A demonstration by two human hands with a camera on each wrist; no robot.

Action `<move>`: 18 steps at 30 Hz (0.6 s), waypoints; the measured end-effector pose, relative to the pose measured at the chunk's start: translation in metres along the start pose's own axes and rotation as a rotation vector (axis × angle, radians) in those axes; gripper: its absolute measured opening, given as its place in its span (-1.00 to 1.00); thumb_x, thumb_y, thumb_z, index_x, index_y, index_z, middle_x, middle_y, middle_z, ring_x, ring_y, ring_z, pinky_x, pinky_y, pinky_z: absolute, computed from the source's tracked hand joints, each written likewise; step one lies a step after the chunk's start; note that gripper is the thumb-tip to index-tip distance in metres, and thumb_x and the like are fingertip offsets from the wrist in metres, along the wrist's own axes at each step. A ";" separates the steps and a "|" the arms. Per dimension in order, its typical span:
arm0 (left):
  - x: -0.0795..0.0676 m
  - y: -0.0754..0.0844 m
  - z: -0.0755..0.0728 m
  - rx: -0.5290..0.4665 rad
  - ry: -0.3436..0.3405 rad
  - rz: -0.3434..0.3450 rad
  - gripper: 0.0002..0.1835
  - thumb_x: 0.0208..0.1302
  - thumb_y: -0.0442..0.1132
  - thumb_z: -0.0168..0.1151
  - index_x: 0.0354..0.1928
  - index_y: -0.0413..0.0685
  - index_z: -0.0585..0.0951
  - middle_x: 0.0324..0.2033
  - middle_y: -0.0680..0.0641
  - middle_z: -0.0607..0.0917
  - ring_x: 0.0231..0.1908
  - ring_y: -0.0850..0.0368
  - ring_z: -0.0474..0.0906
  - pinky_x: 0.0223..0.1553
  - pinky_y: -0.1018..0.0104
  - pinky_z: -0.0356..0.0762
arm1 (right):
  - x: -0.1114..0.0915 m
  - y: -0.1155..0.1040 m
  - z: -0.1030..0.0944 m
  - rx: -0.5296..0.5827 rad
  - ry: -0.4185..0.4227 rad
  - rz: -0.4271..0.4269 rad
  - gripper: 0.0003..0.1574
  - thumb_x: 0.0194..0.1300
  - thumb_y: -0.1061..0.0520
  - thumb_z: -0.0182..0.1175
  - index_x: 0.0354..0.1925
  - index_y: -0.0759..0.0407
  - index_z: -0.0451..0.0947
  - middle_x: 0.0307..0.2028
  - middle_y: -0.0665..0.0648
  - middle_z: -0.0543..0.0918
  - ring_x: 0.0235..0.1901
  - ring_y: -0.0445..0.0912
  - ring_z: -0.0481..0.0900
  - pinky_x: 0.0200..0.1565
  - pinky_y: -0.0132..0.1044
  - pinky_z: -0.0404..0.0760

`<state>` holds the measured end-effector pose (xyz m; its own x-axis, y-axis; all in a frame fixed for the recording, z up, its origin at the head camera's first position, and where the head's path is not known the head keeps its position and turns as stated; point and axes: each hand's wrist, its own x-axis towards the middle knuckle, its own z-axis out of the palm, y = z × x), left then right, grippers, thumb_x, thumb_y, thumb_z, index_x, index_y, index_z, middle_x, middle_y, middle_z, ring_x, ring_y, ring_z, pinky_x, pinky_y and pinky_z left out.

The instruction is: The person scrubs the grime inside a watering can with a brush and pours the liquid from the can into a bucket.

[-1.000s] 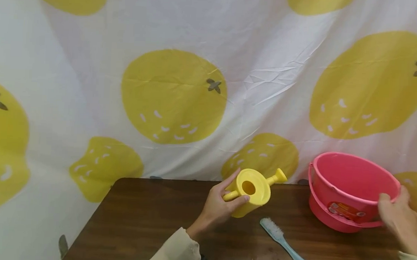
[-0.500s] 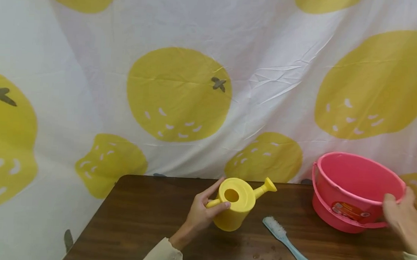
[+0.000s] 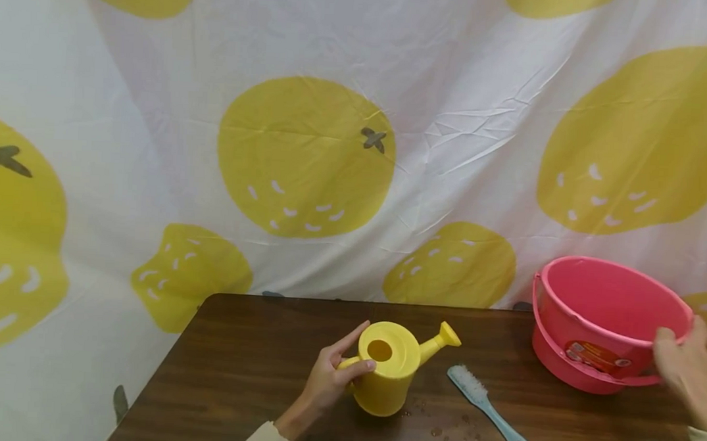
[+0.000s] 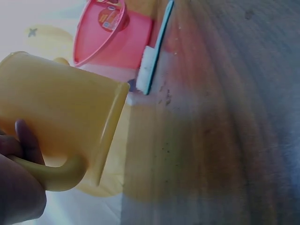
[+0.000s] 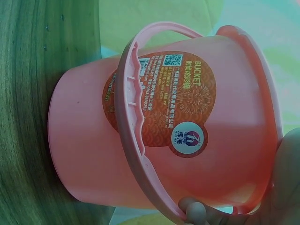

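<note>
My left hand (image 3: 327, 377) grips the handle of a yellow watering can (image 3: 386, 383). The can is upright near the table's middle, its spout pointing right and its base close over the wood. In the left wrist view, fingers curl through the can's handle (image 4: 63, 178). At the right, my right hand (image 3: 687, 366) grips the near right rim of a pink bucket (image 3: 562, 325), with thumb and fingers on either side of the rim. The bucket's handle (image 5: 126, 108) hangs down across the labelled front, and in the right wrist view fingertips touch it near its end.
A light blue brush (image 3: 490, 410) with white bristles lies between can and bucket, bristles up. Water drops (image 3: 436, 432) dot the dark wooden table (image 3: 253, 348). Behind the table hangs a white curtain (image 3: 443, 66) printed with yellow fruit.
My left hand has brought the watering can down and leftward to the table, and the can has come upright. My right hand keeps its hold on the bucket rim.
</note>
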<state>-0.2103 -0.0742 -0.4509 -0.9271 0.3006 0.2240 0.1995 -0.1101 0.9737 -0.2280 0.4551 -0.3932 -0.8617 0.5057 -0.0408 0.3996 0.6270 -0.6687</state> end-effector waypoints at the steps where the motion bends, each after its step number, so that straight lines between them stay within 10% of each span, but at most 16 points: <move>1: -0.001 -0.002 0.000 -0.008 0.001 -0.011 -0.29 0.24 -0.31 0.33 0.44 0.01 0.36 -0.82 0.20 0.32 -0.75 0.35 0.23 -0.58 0.47 0.30 | 0.000 0.000 0.000 -0.005 0.001 -0.002 -0.06 0.45 -0.09 -0.45 0.47 0.29 -0.67 0.32 0.74 -0.07 0.23 0.64 0.03 0.15 0.39 0.19; 18: -0.017 -0.024 -0.001 -0.086 -0.047 -0.111 -0.26 0.25 -0.32 0.31 0.47 -0.10 0.30 -0.82 0.24 0.29 -0.77 0.39 0.22 -0.57 0.49 0.27 | 0.002 -0.001 0.000 0.018 -0.012 0.022 -0.06 0.45 -0.07 -0.44 0.46 0.28 -0.70 0.35 0.73 -0.14 0.25 0.66 -0.03 0.19 0.42 0.12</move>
<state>-0.1992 -0.0774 -0.4780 -0.9256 0.3594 0.1184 0.0666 -0.1534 0.9859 -0.2299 0.4552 -0.3925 -0.8564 0.5122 -0.0644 0.4131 0.6051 -0.6806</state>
